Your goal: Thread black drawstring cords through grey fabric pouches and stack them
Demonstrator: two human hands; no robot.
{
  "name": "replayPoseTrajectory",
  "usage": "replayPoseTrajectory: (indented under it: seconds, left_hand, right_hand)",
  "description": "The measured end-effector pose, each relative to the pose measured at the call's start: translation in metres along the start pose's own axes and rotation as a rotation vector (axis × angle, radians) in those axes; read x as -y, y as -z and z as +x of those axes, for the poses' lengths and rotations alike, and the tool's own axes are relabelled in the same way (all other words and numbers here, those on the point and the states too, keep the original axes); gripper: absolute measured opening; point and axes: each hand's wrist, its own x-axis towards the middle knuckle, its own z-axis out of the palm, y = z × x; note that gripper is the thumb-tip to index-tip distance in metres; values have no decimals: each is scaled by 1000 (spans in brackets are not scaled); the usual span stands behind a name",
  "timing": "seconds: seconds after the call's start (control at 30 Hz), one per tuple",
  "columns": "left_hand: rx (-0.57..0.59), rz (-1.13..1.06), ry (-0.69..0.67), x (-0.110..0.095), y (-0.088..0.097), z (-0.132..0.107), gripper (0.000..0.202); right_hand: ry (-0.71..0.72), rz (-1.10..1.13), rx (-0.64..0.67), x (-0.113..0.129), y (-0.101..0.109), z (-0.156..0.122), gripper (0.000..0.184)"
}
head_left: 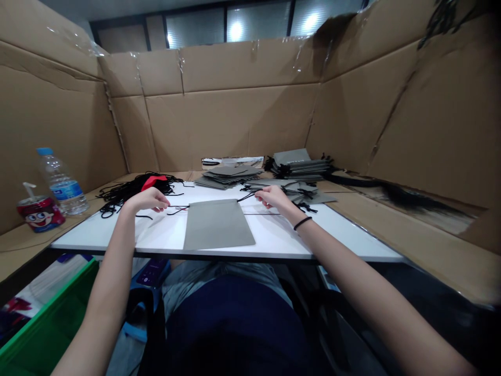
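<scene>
A flat grey drawstring pouch (pixel 217 224) lies on the white table in front of me, with black cord coming out of both its top corners. On the left, my left hand (pixel 151 199) pinches something by the cord (pixel 179 208); its fingertips are closed at the cord's end. My right hand (pixel 270 197) has its fingers closed on the black drawstring (pixel 246 196) at the pouch's upper right corner. Both cords stretch outward from the pouch. A heap of loose black cords (pixel 136 190) with a red piece (pixel 154 181) on it sits behind my left hand.
Behind the pouch is a stack of grey pouches (pixel 229 176); corded pouches (pixel 299 166) are piled farther right. A water bottle (pixel 62 183) and a red can (pixel 40 214) stand at left. Cardboard walls (pixel 250 115) surround the white table (pixel 156 237). A green bin (pixel 55 313) is below left.
</scene>
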Motion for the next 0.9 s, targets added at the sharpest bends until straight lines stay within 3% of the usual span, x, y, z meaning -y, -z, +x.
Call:
replayPoseTrajectory:
  seconds: [0.13, 0.4, 0.67, 0.9]
  left_hand:
    - [71, 166, 52, -1, 0, 1, 33]
    - [167, 299, -1, 0, -9, 7, 48]
    - [199, 378, -14, 0, -17, 12, 30]
    - [244, 389, 3, -6, -19, 7, 24]
  right_hand:
    - [-9, -14, 5, 2, -1, -2, 14]
    - [-25, -52, 19, 10, 0, -10, 14]
    - [-16, -152, -3, 9, 1, -11, 14]
    - [24, -397, -123, 9, 7, -14, 11]
